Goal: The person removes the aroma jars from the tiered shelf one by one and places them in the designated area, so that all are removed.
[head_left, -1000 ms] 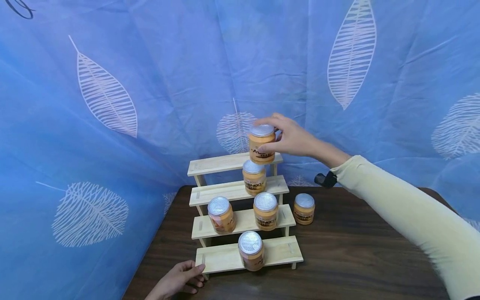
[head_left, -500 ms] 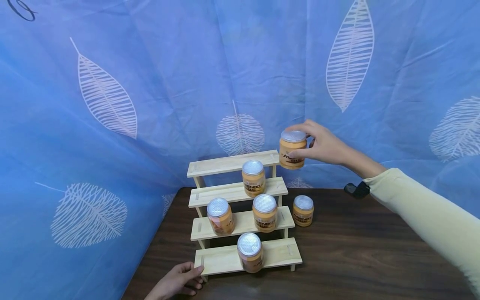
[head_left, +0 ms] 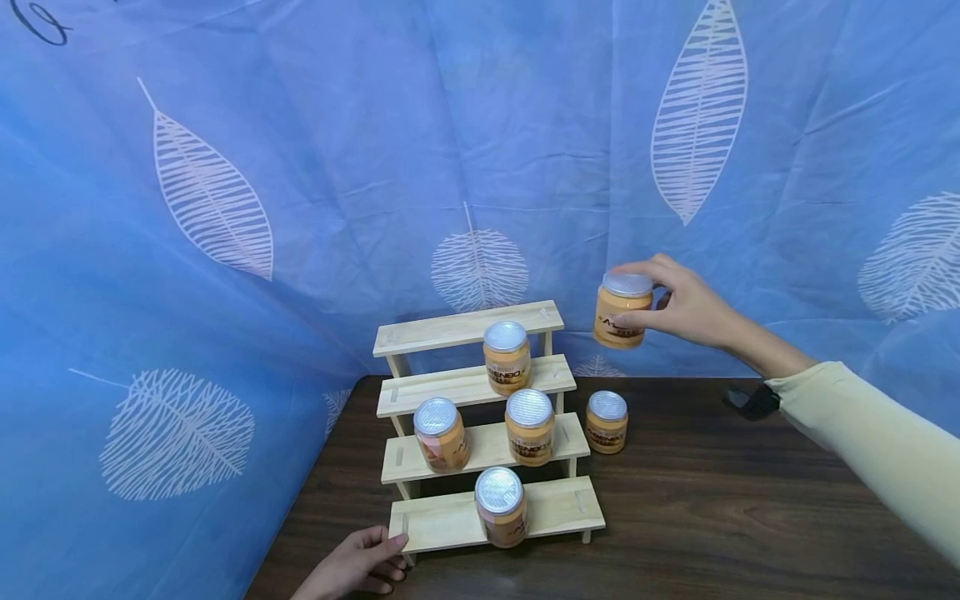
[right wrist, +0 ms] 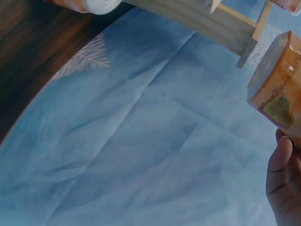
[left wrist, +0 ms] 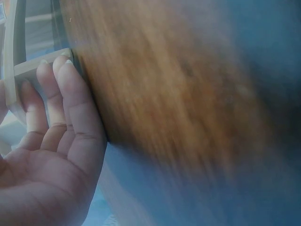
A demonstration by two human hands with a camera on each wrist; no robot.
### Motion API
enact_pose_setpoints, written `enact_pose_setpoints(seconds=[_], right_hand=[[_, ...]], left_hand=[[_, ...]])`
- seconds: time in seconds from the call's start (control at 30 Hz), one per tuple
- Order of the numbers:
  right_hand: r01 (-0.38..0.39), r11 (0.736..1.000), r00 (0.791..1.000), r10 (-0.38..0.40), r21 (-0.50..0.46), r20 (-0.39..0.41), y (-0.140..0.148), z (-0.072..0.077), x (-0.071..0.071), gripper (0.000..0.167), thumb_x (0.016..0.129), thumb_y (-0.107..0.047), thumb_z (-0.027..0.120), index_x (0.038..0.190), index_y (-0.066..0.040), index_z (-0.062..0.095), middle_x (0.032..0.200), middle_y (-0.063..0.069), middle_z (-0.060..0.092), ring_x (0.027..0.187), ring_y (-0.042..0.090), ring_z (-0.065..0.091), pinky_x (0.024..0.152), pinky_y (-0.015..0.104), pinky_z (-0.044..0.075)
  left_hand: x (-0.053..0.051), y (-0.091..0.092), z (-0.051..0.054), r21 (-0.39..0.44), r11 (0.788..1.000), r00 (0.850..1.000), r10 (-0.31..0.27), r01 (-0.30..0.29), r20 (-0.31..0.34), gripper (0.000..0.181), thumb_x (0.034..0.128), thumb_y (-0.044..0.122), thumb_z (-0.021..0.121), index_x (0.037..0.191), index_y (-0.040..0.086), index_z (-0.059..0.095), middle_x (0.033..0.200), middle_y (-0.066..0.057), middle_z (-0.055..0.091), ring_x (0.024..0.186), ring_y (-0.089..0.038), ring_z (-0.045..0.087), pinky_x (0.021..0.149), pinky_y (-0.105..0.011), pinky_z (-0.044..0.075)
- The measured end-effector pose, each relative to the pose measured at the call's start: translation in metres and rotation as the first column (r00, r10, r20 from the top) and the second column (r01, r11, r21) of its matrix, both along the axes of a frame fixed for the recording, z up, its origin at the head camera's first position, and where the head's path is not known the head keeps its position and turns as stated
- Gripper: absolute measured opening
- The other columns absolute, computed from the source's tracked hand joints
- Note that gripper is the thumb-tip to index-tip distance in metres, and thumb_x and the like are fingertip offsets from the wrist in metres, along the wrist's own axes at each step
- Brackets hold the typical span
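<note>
In the head view my right hand (head_left: 686, 307) grips an orange jar (head_left: 619, 327) with a silver lid, fingers at the lid and thumb on its side. The jar hangs upright in the air, right of the wooden tiered rack (head_left: 468, 327) and apart from it. At the rack's front left corner my left hand (head_left: 356, 562) pinches the lowest step, thumb on top and fingers below. The left wrist view shows those fingers (left wrist: 70, 89) against the wooden leg (left wrist: 42, 63). Similar jars stand on the rack: one on the lowest step (head_left: 504, 521), two (head_left: 531, 442) on the second, one (head_left: 508, 371) on the third.
Another jar (head_left: 607, 435) stands on the dark wood table (head_left: 712, 483), just right of the rack. A blue cloth (head_left: 337, 167) with white leaf prints hangs behind and along the left side. A black band (head_left: 752, 402) juts from the right wrist.
My right hand has carried the jar to the right and slightly down, away from above the rack's upper steps. The left hand and the jars on the rack stay put.
</note>
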State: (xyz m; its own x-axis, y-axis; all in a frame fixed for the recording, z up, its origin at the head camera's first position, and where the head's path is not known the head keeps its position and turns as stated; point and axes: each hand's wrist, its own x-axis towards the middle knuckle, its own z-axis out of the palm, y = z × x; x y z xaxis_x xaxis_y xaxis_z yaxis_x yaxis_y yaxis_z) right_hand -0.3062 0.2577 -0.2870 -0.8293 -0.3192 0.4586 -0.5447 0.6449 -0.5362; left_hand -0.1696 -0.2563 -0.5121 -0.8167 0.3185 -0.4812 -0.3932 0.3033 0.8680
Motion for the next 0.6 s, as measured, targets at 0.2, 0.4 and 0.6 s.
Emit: enact_pose_setpoints(seconds=[0.2,0.4,0.6], right_hand=[[0.035,0.999,0.999,-0.035,-0.013,0.012,0.018,-0.017,0.006,0.062,0.082,-0.022,0.085,0.138,-0.02,0.059,0.11,0.002,0.053,0.088,0.013,0.051,0.066,0.025,0.049],[0.057,0.998,0.998,-0.057,-0.004,0.0,0.034,-0.038,0.009,0.061,0.082,-0.021,0.085,0.137,-0.018,0.06,0.109,0.004,0.053,0.088,0.011,0.05,0.065,0.025,0.05],[0.075,0.997,0.997,-0.075,0.001,0.012,0.049,-0.064,0.011,0.061,0.083,-0.023,0.084,0.138,-0.017,0.059,0.111,0.007,0.052,0.088,0.009,0.049,0.065,0.025,0.049]], left_hand=[[0.0,0.001,0.001,-0.002,1.0,1.0,-0.001,0.001,0.002,0.035,0.1002,0.047,0.058,0.093,0.012,0.059,0.091,-0.001,0.069,0.08,-0.01,0.069,0.074,-0.031,0.059],[0.0,0.0,0.0,0.0,1.0,1.0,-0.004,0.004,0.009,0.035,0.1002,0.046,0.058,0.093,0.012,0.059,0.091,-0.001,0.069,0.081,-0.011,0.069,0.074,-0.032,0.059],[0.0,-0.001,0.0,0.002,1.0,1.0,-0.001,0.001,0.007,0.036,0.1,0.047,0.058,0.093,0.012,0.059,0.091,-0.001,0.069,0.081,-0.01,0.069,0.074,-0.031,0.059]])
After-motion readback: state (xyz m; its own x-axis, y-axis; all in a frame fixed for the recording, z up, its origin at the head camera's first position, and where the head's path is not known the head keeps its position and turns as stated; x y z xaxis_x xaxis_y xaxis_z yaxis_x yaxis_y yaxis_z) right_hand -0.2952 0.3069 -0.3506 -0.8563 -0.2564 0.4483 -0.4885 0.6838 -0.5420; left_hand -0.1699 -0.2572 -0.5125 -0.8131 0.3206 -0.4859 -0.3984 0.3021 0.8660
